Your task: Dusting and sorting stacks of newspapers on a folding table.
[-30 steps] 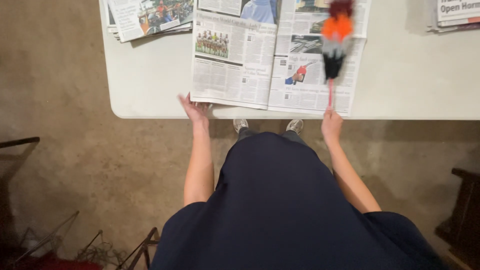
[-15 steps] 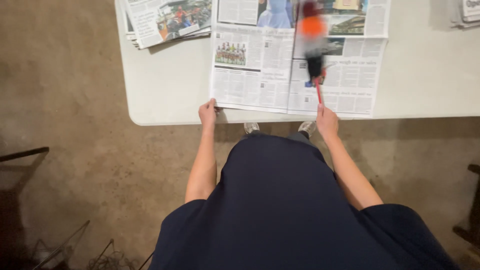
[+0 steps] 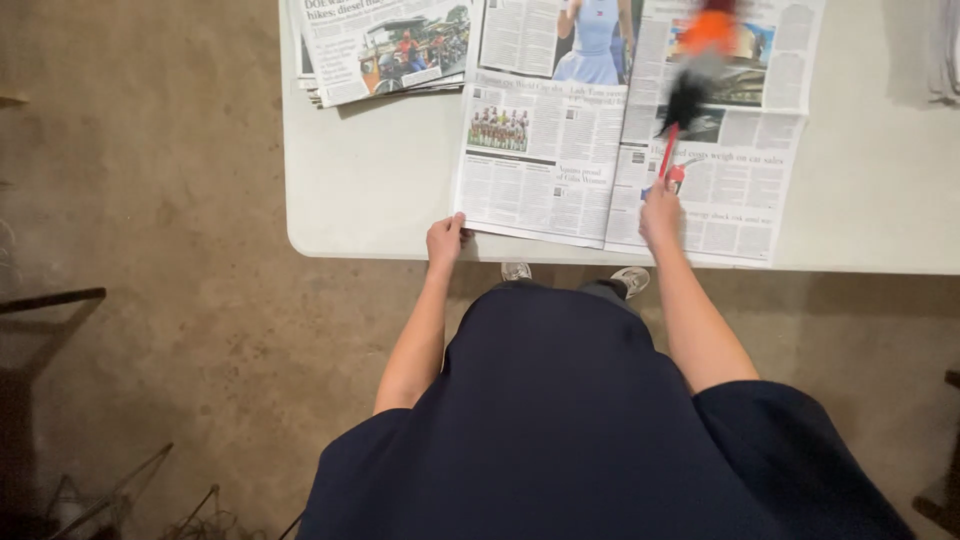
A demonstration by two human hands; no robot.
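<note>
An open newspaper (image 3: pixel 560 170) lies spread on a white table (image 3: pixel 370 200). My left hand (image 3: pixel 444 240) grips the paper's near left corner at the table edge. My right hand (image 3: pixel 661 210) is closed on the thin red handle of a feather duster (image 3: pixel 688 98), whose black and orange head is blurred over the paper's right page.
A stack of folded newspapers (image 3: pixel 380 45) sits at the table's far left. More papers (image 3: pixel 945 50) lie at the far right edge. The brown concrete floor (image 3: pixel 150 250) stretches to the left, with dark metal frames (image 3: pixel 50 300) low on that side.
The duster's head has swung from right to left and back to the right over the page. My left hand has closed on the paper's corner. The view has shifted.
</note>
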